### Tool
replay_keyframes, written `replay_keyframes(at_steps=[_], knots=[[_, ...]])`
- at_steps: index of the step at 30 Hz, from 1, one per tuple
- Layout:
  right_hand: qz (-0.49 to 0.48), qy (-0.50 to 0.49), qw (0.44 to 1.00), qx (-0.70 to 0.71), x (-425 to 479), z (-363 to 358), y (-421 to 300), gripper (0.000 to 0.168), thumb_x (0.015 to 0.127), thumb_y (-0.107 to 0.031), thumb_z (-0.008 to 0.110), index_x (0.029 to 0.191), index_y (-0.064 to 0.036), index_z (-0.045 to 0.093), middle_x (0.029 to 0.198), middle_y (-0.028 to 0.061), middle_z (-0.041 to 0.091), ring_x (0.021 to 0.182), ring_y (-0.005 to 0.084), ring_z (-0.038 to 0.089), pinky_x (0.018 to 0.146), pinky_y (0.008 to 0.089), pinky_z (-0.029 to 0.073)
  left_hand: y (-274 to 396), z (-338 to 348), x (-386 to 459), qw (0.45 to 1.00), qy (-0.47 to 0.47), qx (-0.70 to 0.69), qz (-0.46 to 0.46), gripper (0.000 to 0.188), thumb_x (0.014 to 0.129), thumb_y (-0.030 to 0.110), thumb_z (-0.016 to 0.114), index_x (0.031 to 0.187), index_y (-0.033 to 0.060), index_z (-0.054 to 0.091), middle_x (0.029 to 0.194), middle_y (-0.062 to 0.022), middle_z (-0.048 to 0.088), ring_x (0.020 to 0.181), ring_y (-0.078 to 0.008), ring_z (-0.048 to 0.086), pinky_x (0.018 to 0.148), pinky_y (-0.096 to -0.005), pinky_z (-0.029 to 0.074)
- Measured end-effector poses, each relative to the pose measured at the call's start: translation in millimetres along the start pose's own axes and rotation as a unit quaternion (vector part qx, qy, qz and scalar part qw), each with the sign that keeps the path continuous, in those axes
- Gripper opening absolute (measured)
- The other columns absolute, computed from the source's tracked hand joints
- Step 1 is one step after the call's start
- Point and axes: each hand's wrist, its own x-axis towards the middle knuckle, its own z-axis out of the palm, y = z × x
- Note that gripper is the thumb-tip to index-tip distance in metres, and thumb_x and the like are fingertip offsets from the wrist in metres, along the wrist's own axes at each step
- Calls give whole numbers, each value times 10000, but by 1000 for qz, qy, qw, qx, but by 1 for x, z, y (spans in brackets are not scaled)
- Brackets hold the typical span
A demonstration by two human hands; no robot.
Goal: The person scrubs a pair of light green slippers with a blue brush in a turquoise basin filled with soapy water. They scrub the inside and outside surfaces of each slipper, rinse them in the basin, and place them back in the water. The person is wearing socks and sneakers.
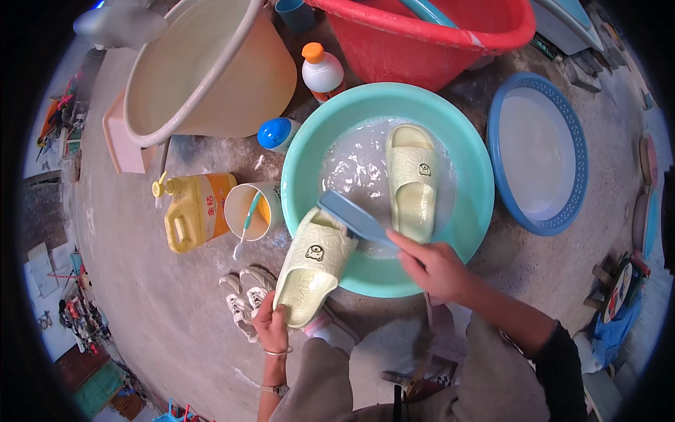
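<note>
My left hand grips the heel end of a pale green slide sandal, tilted over the near left rim of a turquoise basin. A blue-grey scrubbing brush is held by its handle in my right hand; its head lies against the sandal's toe end, bristles mostly hidden. The matching sandal, with a small bear-face patch, rests sole down in the basin's cloudy, sudsy water.
Beyond stand a cream tub of water, a red tub, an orange-capped bottle and a blue-capped bottle. A yellow jug, cup with toothbrush and sneakers are left; a blue-rimmed basin is right.
</note>
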Motion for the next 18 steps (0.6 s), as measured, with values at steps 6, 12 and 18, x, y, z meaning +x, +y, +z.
replay_keyframes(at_steps=[6,12,18], knots=[[54,45,994,81,35,15,37,357,920,-102,554,1273,-48,566,618,99,566,500,189,529,497,324,422,-18,8,2,1000,8,-6,7,343,857,-15,512,1188,-78,575,976,-41,637,813,-81,574,717,-205,456],[158,49,971,173,7,-22,8,354,949,-107,540,1299,-57,553,633,-28,452,589,30,387,517,224,354,-20,4,1,1000,30,-2,-6,352,857,-4,511,1195,-80,577,1029,-62,645,888,-110,587,788,-230,462],[161,19,975,148,-25,-1,4,356,957,-85,523,1307,-25,540,693,-63,456,608,14,387,536,199,332,-14,7,1,1000,20,6,-14,372,853,21,512,1205,-81,576,1043,-69,644,941,-135,589,839,-254,457]])
